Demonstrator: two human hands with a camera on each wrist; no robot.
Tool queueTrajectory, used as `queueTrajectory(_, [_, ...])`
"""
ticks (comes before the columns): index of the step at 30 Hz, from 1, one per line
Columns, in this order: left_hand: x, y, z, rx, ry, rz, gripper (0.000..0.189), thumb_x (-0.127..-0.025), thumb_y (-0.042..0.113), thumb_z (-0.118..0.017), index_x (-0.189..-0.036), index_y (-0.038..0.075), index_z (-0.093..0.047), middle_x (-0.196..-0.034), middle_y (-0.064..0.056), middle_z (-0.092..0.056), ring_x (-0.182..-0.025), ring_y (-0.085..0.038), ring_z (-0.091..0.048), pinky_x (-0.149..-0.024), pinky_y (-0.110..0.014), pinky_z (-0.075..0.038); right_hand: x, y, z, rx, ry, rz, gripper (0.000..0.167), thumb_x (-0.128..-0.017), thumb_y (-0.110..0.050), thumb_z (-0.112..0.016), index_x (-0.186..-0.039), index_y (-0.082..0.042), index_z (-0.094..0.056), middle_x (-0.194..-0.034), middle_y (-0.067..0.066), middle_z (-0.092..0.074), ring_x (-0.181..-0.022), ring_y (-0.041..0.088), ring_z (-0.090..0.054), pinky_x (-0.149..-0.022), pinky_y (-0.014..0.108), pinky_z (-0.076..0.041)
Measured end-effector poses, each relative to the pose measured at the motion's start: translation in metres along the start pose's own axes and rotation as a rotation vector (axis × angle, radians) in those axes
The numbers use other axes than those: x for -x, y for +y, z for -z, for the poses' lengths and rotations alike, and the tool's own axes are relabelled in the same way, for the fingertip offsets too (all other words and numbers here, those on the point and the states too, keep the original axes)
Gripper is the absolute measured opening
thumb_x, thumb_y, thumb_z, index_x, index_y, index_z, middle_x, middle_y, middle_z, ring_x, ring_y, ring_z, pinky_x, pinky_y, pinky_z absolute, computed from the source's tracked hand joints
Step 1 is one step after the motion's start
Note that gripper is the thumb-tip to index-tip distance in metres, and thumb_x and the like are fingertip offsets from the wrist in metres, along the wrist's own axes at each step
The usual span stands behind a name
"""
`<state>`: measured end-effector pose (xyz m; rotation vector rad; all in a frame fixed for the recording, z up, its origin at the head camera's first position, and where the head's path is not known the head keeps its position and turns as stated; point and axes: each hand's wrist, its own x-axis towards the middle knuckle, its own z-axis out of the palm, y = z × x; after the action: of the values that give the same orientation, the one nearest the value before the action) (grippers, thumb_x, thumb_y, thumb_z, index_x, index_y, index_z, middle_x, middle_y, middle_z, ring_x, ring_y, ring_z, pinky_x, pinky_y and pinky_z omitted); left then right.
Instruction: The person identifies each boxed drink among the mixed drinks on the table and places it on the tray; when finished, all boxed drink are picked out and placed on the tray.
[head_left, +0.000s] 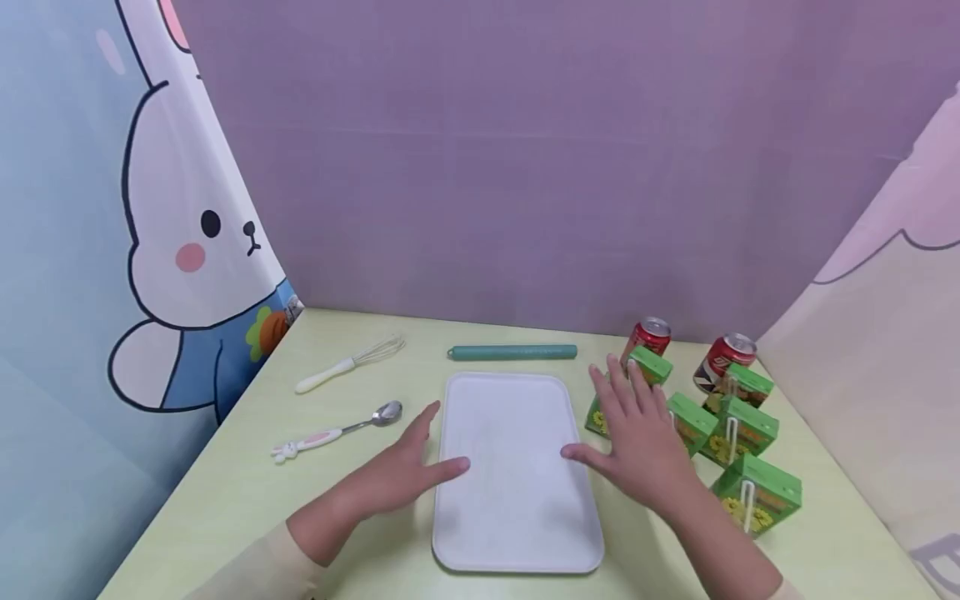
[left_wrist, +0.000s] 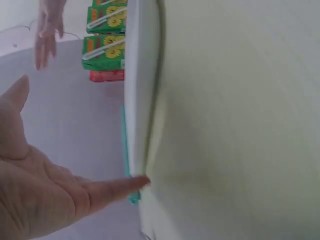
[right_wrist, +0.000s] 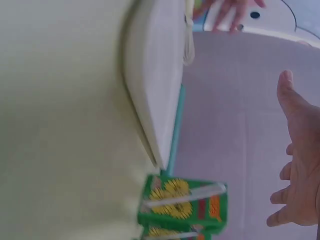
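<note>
Between the left hand (head_left: 397, 475) and right hand (head_left: 643, 446), both spread and holding nothing, the white rectangular tray (head_left: 517, 467) lies on the table (head_left: 225, 500), seemingly at a reaching step that calls next for fingers meeting its sides.

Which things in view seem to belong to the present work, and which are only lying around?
Likely part of the job: left hand, right hand, white tray between them.

Apparently just lying about: whisk, spoon, teal stick, green cartons, red cans.
</note>
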<state>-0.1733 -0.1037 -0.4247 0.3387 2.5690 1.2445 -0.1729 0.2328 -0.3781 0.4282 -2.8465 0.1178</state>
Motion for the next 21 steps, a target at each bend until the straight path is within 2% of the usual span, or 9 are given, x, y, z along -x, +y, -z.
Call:
queueTrajectory(3, [-0.006,-0.005,0.005,0.195,-0.030,0.099,0.107,-0.079,0.064,-0.070,-0.158,0.020,-0.013,-0.157,-0.016,-0.029,-0.137,-0.036,-0.041,-0.101,-0.055,-0.043,-0.009,0.015,0.011,-0.029,-0.013,-0.008,0.114,-0.078,-0.078,-0.056,-0.159,-0.015,-0.006,-0.165,0.011,0.001,-0.150,0.040,-0.004,-0.114,0.064,-0.013])
queueTrajectory(6, [-0.008,-0.008,0.008,0.305,-0.067,0.174,0.107,-0.077,0.058,-0.075,-0.156,0.016,-0.018,-0.155,-0.017,-0.031,-0.114,-0.035,-0.060,-0.086,-0.047,-0.053,-0.019,0.031,0.019,-0.065,-0.036,-0.020,0.110,-0.080,-0.074,-0.058,-0.158,-0.011,-0.013,-0.163,0.016,-0.014,-0.146,0.043,-0.018,-0.113,0.062,-0.020])
queueTrajectory(9, [-0.005,-0.012,0.010,0.307,-0.111,0.231,0.108,-0.075,0.052,-0.080,-0.156,0.011,-0.020,-0.151,-0.019,-0.035,-0.087,-0.028,-0.068,-0.081,-0.041,-0.053,-0.032,0.043,0.023,-0.093,-0.087,-0.053,0.103,-0.082,-0.069,-0.061,-0.156,-0.010,-0.021,-0.158,0.018,-0.028,-0.142,0.044,-0.028,-0.108,0.063,-0.029])
queueTrajectory(11, [-0.001,-0.014,0.007,0.286,-0.136,0.239,0.109,-0.074,0.045,-0.083,-0.155,0.007,-0.021,-0.147,-0.020,-0.040,-0.078,-0.025,-0.067,-0.079,-0.039,-0.053,-0.040,0.049,0.023,-0.099,-0.133,-0.080,0.100,-0.082,-0.068,-0.062,-0.155,-0.010,-0.025,-0.156,0.018,-0.032,-0.140,0.045,-0.031,-0.105,0.065,-0.031])
queueTrajectory(13, [0.003,-0.017,0.001,0.224,-0.153,0.201,0.111,-0.072,0.040,-0.086,-0.154,0.003,-0.022,-0.141,-0.018,-0.044,-0.084,-0.022,-0.063,-0.080,-0.037,-0.051,-0.047,0.054,0.021,-0.094,-0.179,-0.096,0.100,-0.082,-0.071,-0.059,-0.154,-0.010,-0.028,-0.155,0.019,-0.034,-0.140,0.046,-0.031,-0.103,0.065,-0.034])
queueTrajectory(17, [0.010,-0.020,-0.012,0.055,-0.141,0.062,0.114,-0.064,0.034,-0.091,-0.151,-0.002,-0.027,-0.128,-0.015,-0.043,-0.096,-0.020,-0.052,-0.076,-0.032,-0.046,-0.057,0.058,0.014,-0.105,-0.285,-0.124,0.106,-0.078,-0.078,-0.054,-0.152,-0.007,-0.032,-0.152,0.023,-0.037,-0.139,0.049,-0.031,-0.102,0.067,-0.034])
queueTrajectory(19, [0.012,-0.020,-0.018,-0.016,-0.125,0.007,0.117,-0.060,0.034,-0.092,-0.151,-0.003,-0.028,-0.126,-0.015,-0.041,-0.098,-0.020,-0.048,-0.075,-0.030,-0.043,-0.060,0.058,0.010,-0.112,-0.336,-0.142,0.108,-0.076,-0.079,-0.055,-0.152,-0.007,-0.032,-0.151,0.024,-0.039,-0.138,0.049,-0.032,-0.101,0.067,-0.035])
queueTrajectory(21, [0.014,-0.019,-0.021,-0.055,-0.115,-0.020,0.119,-0.058,0.034,-0.093,-0.151,-0.003,-0.028,-0.126,-0.015,-0.040,-0.097,-0.020,-0.048,-0.074,-0.029,-0.042,-0.062,0.058,0.007,-0.124,-0.375,-0.161,0.105,-0.077,-0.075,-0.061,-0.152,-0.007,-0.032,-0.150,0.024,-0.040,-0.137,0.049,-0.034,-0.101,0.066,-0.035])
